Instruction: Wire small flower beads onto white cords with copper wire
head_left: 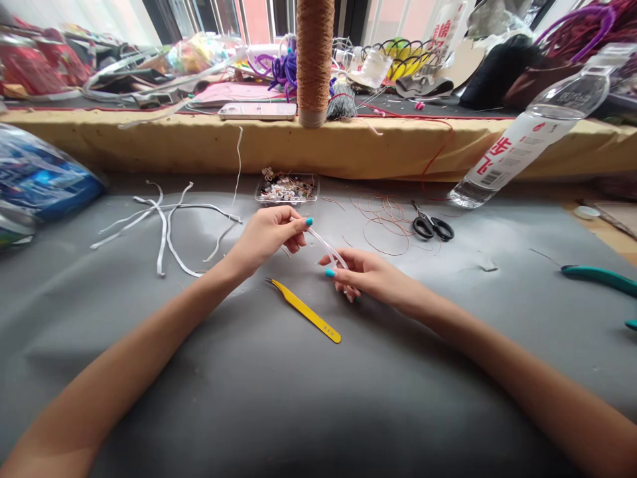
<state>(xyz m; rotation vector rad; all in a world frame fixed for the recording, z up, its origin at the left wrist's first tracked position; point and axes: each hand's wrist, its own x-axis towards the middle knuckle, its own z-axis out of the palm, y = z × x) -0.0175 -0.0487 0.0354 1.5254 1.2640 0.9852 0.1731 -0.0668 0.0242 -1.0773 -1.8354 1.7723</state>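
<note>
Two hands on one white cord (324, 244), mid-frame, above the table (298, 411). Left hand (279, 232) closed, pinching the upper end between thumb and fingers; right hand (365, 272) closed around the lower end, thumb against fingers. What sits under the right fingers is partly hidden; can't tell how it's fixed.

Doing it well, my judgement: pinch near the ends, light but firm, so the strands lie side by side without twisting. Even pull from both sides; too much could slip or deform the lower end. Work over bare table, clear of the tweezers' (306, 312) points, just below centre.

Tray (287, 202) of small pieces, upper centre: elbows and cord ends away from it. Loose cords (162, 232) left, thin wire (385, 253) and scissors (432, 228) right of centre: avoid snagging.
</note>
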